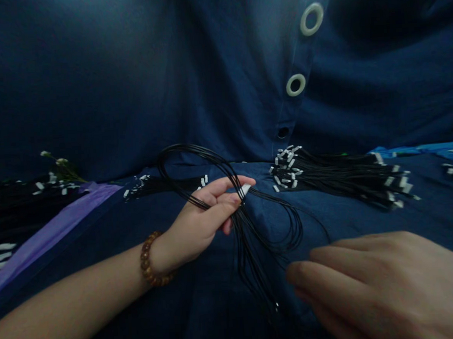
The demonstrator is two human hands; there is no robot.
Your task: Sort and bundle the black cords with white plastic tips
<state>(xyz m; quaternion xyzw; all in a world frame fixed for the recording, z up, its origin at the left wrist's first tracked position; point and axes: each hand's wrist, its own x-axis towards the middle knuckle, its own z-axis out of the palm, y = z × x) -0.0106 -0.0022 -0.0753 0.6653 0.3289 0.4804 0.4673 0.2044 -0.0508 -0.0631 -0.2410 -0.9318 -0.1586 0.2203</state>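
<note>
My left hand [209, 206], with a beaded bracelet [154, 261] at its wrist, pinches a looped bundle of thin black cables [291, 232] near the middle. A white connector [246, 189] shows between the thumb and forefinger. One loop arches up over the hand, another hangs to the right, and loose ends drop below. At the lower right, my right hand [379, 283] is closed and slightly blurred, its fingers curled together. A single thin strand runs from the bundle and disappears behind it. Whatever lies in those fingers is hidden.
A large bundle of black cables with white connectors [338, 175] lies at the right, a smaller cable bundle [166, 184] behind my left hand. More cables lie far left beside a purple strip [61, 225]. Blue material [432, 152] sits far right. A dark blue cloth with rings [205, 78] hangs behind.
</note>
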